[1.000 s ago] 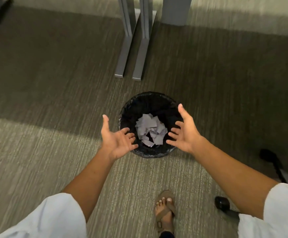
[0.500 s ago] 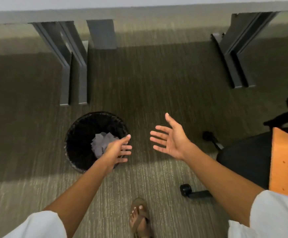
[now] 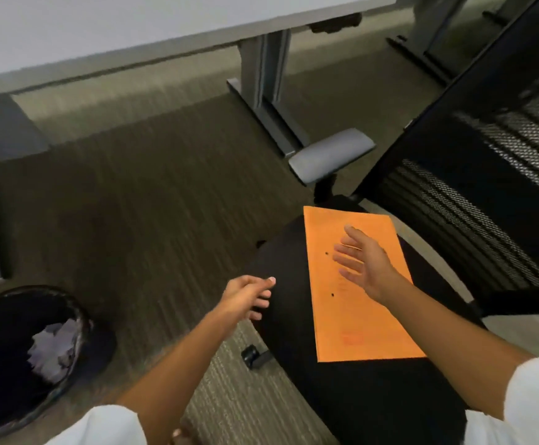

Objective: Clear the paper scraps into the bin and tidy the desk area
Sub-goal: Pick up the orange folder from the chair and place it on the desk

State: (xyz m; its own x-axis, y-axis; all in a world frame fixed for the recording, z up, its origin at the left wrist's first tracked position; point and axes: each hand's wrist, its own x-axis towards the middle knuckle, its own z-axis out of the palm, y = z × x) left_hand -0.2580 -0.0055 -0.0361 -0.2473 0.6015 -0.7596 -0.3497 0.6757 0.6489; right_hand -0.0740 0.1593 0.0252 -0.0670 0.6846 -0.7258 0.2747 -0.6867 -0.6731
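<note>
Orange folder (image 3: 358,303), two small black dots, faint red mark near bottom edge. Black chair seat (image 3: 293,284); black mesh backrest (image 3: 486,194), grey armrest pad (image 3: 332,157). Black bin (image 3: 1,364), pale white-lilac paper scraps (image 3: 53,351) inside. Olive-brown striped carpet (image 3: 152,200). Grey desk leg (image 3: 266,75). White sleeves (image 3: 531,409).

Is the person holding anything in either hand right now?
Nothing is held. The right hand is open with fingers spread above the orange folder on the chair seat, and the left hand is empty too.
</note>
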